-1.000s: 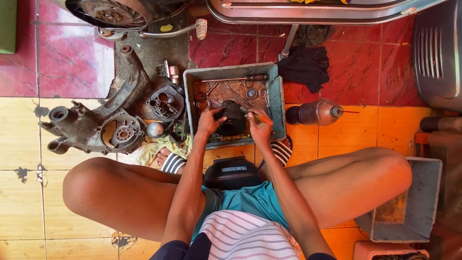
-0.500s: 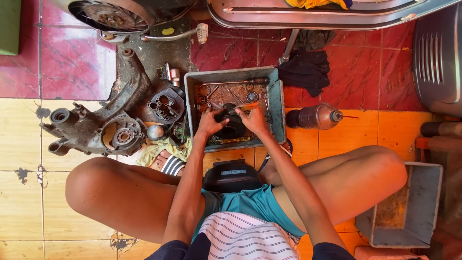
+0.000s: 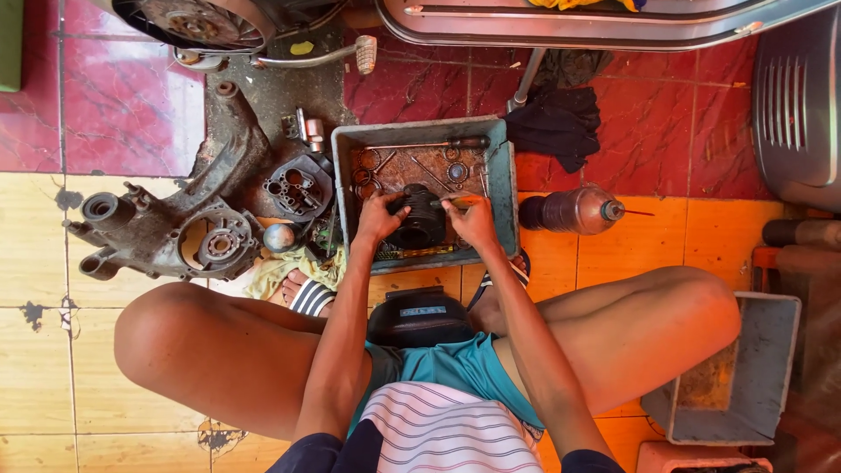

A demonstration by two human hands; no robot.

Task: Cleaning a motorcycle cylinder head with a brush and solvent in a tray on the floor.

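Lying at far left, an engine casing [image 3: 166, 229] is seen on the tiles. Inside the grey tray [image 3: 501, 188], a dark cylinder part [image 3: 420, 216] is gripped by the left hand [image 3: 379, 217], while a thin tool [image 3: 457, 202] is pinched by the right hand [image 3: 474, 221]. An oil bottle [image 3: 574, 210] lies beyond.

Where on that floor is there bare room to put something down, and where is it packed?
Free: the yellow tiles left of the person's knee, and the red tiles above the engine casing. A narrow orange strip lies between the oil bottle and the thigh. Crowded: the grey tray, where the left hand and right hand work on a dark cylinder, and the parts beside it.
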